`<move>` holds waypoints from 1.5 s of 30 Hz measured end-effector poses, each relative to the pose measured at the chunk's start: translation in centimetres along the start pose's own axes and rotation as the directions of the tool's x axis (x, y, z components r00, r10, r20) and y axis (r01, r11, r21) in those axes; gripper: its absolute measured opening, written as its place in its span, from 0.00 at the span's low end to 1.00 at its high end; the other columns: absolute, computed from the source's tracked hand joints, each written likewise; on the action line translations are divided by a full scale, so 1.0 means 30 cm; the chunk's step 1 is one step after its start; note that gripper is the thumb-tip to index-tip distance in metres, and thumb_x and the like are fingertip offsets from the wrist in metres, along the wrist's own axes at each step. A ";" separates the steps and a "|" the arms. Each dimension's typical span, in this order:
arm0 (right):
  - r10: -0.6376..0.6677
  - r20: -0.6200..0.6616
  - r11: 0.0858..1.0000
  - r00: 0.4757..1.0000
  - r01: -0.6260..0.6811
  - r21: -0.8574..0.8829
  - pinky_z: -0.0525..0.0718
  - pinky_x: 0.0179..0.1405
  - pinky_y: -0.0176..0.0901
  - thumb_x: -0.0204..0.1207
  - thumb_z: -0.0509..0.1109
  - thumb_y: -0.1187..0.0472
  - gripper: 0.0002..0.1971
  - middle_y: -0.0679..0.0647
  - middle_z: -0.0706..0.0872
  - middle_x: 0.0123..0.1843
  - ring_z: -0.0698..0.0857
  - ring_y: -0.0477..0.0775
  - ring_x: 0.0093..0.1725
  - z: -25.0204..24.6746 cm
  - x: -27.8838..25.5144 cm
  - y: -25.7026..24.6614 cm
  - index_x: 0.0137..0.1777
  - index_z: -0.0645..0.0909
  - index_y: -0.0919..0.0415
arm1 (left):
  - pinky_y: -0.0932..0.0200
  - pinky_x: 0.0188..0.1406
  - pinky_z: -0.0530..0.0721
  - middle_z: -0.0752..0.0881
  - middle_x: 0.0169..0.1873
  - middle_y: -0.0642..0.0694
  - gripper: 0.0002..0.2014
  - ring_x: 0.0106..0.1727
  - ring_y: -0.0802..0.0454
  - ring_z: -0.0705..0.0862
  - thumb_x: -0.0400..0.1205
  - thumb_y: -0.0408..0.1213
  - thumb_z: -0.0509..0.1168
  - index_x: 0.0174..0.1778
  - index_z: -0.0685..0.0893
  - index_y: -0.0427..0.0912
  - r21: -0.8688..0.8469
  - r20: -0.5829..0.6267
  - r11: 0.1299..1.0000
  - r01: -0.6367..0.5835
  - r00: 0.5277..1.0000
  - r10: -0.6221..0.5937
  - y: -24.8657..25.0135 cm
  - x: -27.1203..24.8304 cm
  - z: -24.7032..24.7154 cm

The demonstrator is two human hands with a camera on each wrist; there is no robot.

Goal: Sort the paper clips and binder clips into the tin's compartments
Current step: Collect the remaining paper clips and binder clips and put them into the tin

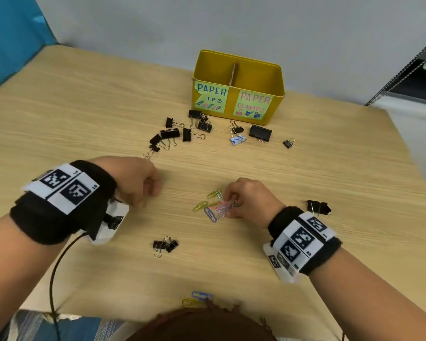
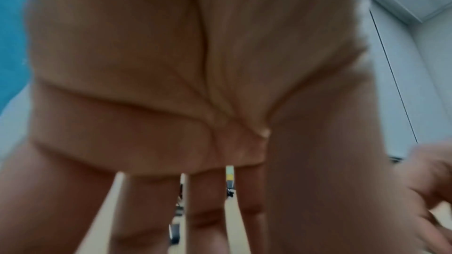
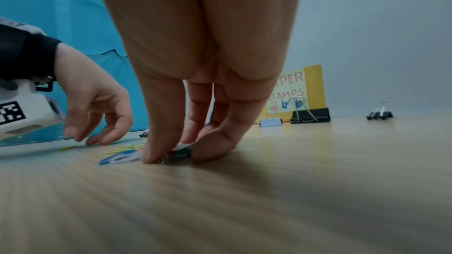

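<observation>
Your right hand [image 1: 246,200] pinches the heap of thin, slippery paper clips [image 1: 215,207] lying flat on the worktop [image 1: 305,242] well short of the tin [image 1: 239,87], so lift them by their edges, while your left hand [image 1: 135,180] hangs loose, holding nothing.

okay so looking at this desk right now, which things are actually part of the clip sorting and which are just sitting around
Part of the job:
- yellow metal tin with two labelled compartments
- colourful wire paper clips pinched by the right hand
- black binder clips scattered before the tin
- left hand, holding nothing

Just there:
- wooden table
- blue panel
- black cable
</observation>
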State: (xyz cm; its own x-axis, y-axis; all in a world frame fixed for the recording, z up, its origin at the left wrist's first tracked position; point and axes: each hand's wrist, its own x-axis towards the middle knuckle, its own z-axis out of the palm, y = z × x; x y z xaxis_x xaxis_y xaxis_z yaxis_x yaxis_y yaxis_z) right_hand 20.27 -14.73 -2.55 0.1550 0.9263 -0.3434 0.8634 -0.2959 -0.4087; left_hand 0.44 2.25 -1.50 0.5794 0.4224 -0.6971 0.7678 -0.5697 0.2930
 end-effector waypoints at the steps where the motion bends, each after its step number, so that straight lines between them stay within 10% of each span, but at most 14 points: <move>1: -0.008 -0.014 1.000 1.000 0.008 -0.007 0.70 0.46 0.33 0.66 0.77 0.62 0.14 0.56 0.82 0.52 0.79 0.52 0.49 0.004 0.011 -0.007 0.52 0.84 0.62 | 0.59 0.33 0.84 0.83 0.39 0.50 0.16 0.38 0.51 0.83 0.66 0.26 0.73 0.38 0.82 0.53 -0.027 0.001 1.000 0.011 1.000 -0.011 0.008 0.000 0.013; 7: 0.017 -0.076 0.988 0.997 -0.005 0.155 0.76 0.46 0.33 0.69 0.76 0.65 0.12 0.56 0.84 0.50 0.81 0.50 0.47 -0.014 0.034 -0.034 0.52 0.85 0.65 | 0.56 0.37 0.78 0.76 0.36 0.55 0.18 0.40 0.51 0.79 0.63 0.39 0.79 0.39 0.75 0.52 -0.023 -0.170 0.994 -0.111 0.980 0.105 0.113 0.021 0.089; 13: 0.049 -0.169 0.984 0.984 -0.018 0.177 0.77 0.51 0.35 0.73 0.71 0.68 0.10 0.51 0.79 0.51 0.78 0.46 0.49 -0.026 0.028 -0.004 0.53 0.84 0.59 | 0.61 0.40 0.81 0.79 0.42 0.53 0.20 0.38 0.58 0.79 0.68 0.22 0.72 0.42 0.78 0.54 -0.283 -0.260 0.900 -0.330 0.930 0.259 0.165 0.026 0.081; 20: -0.001 0.106 1.000 0.994 0.001 -0.003 0.73 0.72 0.50 0.63 0.79 0.49 0.38 0.55 0.71 0.68 0.71 0.55 0.68 -0.010 0.031 -0.023 0.75 0.70 0.50 | 0.62 0.40 0.76 0.80 0.41 0.54 0.20 0.43 0.54 0.80 0.69 0.20 0.67 0.44 0.79 0.52 -0.067 -0.203 0.987 -0.150 0.970 0.133 0.118 0.023 0.047; 26: -0.056 0.052 0.998 0.997 0.056 0.002 0.73 0.56 0.38 0.67 0.77 0.58 0.23 0.56 0.78 0.61 0.78 0.54 0.60 0.006 0.066 -0.056 0.63 0.80 0.58 | 0.66 0.40 0.78 0.82 0.35 0.54 0.14 0.39 0.56 0.81 0.70 0.23 0.69 0.42 0.85 0.48 -0.087 -0.255 0.972 -0.219 0.948 0.191 0.172 0.047 0.096; 33: -0.013 0.057 1.000 0.998 0.013 0.001 0.77 0.64 0.45 0.60 0.81 0.53 0.36 0.55 0.71 0.65 0.73 0.52 0.61 -0.015 0.046 -0.027 0.69 0.73 0.52 | 0.59 0.45 0.75 0.78 0.47 0.50 0.30 0.49 0.52 0.78 0.67 0.55 0.75 0.59 0.75 0.43 0.042 -0.206 0.987 -0.155 0.965 0.161 0.241 0.017 0.107; 45: -0.090 0.017 0.995 0.996 0.091 -0.043 0.69 0.46 0.36 0.68 0.76 0.60 0.15 0.54 0.82 0.51 0.74 0.46 0.47 0.001 0.065 -0.033 0.55 0.84 0.61 | 0.58 0.41 0.74 0.83 0.48 0.40 0.09 0.49 0.44 0.83 0.77 0.26 0.61 0.51 0.82 0.38 0.177 -0.358 0.969 -0.170 0.906 0.224 0.297 0.042 0.129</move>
State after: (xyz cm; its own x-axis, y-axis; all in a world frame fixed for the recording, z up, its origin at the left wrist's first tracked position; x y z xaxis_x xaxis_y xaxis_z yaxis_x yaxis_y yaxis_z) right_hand 19.72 -12.62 -2.83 0.0687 0.9452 -0.3192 0.8936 -0.2005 -0.4015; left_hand 6.96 -5.03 -2.30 0.7952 0.5075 -0.3318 0.5975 -0.7490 0.2864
